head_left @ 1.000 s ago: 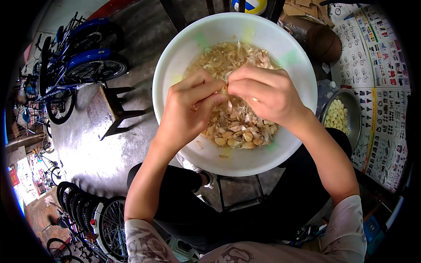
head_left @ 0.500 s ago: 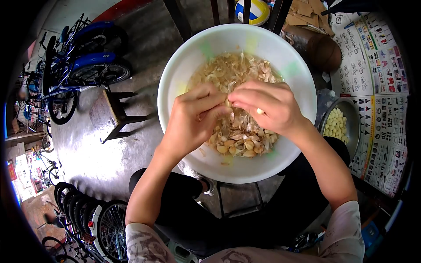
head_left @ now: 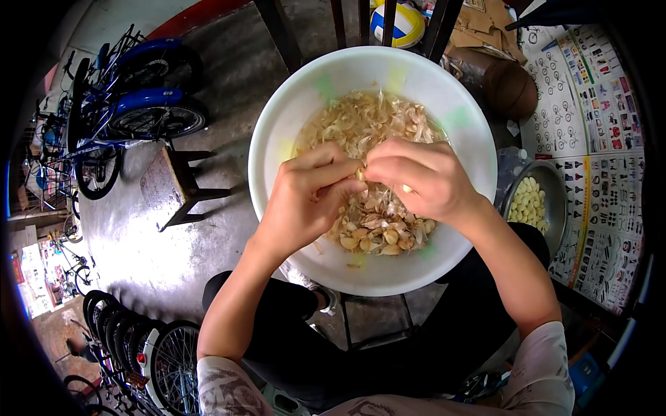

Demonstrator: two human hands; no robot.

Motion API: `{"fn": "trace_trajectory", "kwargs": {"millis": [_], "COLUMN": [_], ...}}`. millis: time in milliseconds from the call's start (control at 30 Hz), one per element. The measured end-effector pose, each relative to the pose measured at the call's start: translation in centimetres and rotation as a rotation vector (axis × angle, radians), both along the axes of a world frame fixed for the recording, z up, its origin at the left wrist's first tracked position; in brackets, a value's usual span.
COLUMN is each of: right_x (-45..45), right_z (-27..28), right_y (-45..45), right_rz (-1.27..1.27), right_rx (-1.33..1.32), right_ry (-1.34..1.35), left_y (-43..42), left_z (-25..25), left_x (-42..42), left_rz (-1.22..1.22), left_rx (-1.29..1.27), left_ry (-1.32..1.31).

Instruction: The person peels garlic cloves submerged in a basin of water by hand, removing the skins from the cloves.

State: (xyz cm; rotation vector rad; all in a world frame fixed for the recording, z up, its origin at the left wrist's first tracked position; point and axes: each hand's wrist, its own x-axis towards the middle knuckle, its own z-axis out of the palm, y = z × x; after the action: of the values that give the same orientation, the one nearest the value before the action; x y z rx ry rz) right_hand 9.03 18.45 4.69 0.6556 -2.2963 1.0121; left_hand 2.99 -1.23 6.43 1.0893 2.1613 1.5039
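**Q:** State of the grip?
**A:** Narrow. Thumb and index finger of the left hand point(head_left: 305, 197) pinch a garlic clove point(head_left: 360, 173); the fingertips of the right hand point(head_left: 433, 180) meet it. A paler clove point(head_left: 407, 188) sits in the right hand's curled fingers, presumably tucked there to leave the fingertips free.

**Q:** Beneath the grip?
**A:** A white plastic basin point(head_left: 374, 283) with loose garlic skins point(head_left: 414, 118) and, at the near side, unpeeled cloves point(head_left: 390, 238). The hands are over it, probably so that scraps fall inside.

**Q:** Right of the grip?
**A:** A metal bowl point(head_left: 560, 218) of peeled cloves point(head_left: 528, 201), set, I judge, within the right hand's reach.

**Q:** Any writing?
**A:** Past the bowl, a printed sheet point(head_left: 610, 194) pictures bicycles and parts; its lettering is too small to read. Beyond the basin, a volleyball point(head_left: 399, 26), brand not legible. Left of the grip, a wooden stool point(head_left: 166, 184); farther off, blue bicycles point(head_left: 149, 98), no label readable.
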Motion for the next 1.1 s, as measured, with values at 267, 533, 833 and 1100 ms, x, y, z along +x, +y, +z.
{"fn": "trace_trajectory", "kwargs": {"millis": [267, 533, 833, 1100], "right_x": [0.1, -0.4, -0.4, 0.3], "right_z": [0.1, 0.2, 0.1, 0.8], "right_y": [-0.1, 0.1, 0.2, -0.2], "right_rz": [0.000, 0.014, 0.052, 0.071], "right_rx": [0.003, -0.020, 0.023, -0.079], "right_ry": [-0.006, 0.021, -0.013, -0.307], "left_y": [0.0, -0.1, 0.0, -0.4], "left_z": [0.2, 0.2, 0.3, -0.1], "left_x": [0.1, -0.1, 0.0, -0.5], "left_rz": [0.011, 0.005, 0.004, 0.069], "left_rx": [0.002, -0.003, -0.041, -0.008], "left_ry": [-0.093, -0.115, -0.155, -0.207]}}
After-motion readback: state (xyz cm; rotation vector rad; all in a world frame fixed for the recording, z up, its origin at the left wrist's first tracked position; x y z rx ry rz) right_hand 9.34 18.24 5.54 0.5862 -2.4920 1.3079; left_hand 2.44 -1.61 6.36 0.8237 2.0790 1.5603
